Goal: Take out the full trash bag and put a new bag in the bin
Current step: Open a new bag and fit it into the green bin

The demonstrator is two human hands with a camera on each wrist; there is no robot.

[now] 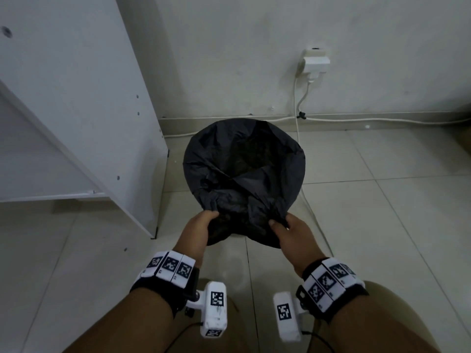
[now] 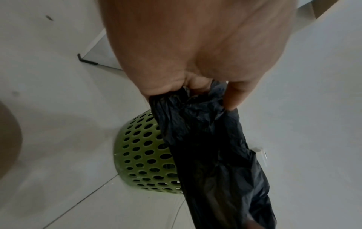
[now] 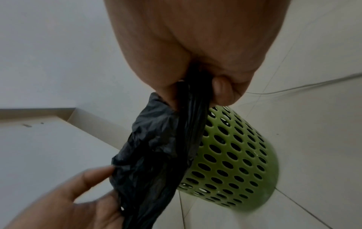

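A black trash bag (image 1: 243,171) covers the mouth of a green perforated bin (image 2: 141,158) on the tiled floor near the wall. The head view hides the bin under the bag; both wrist views show its holed side (image 3: 233,155). My left hand (image 1: 201,222) grips the bunched near edge of the bag (image 2: 188,111) on the left. My right hand (image 1: 285,226) pinches the gathered near edge (image 3: 188,108) on the right. Both hands hold the plastic above the bin's near rim. What lies inside the bag is too dark to make out.
A white cabinet panel (image 1: 84,103) stands close to the left of the bin. A wall socket with a plug (image 1: 314,63) is behind, and its white cable (image 1: 308,200) runs down past the bin's right side. Open floor tiles (image 1: 395,212) lie to the right.
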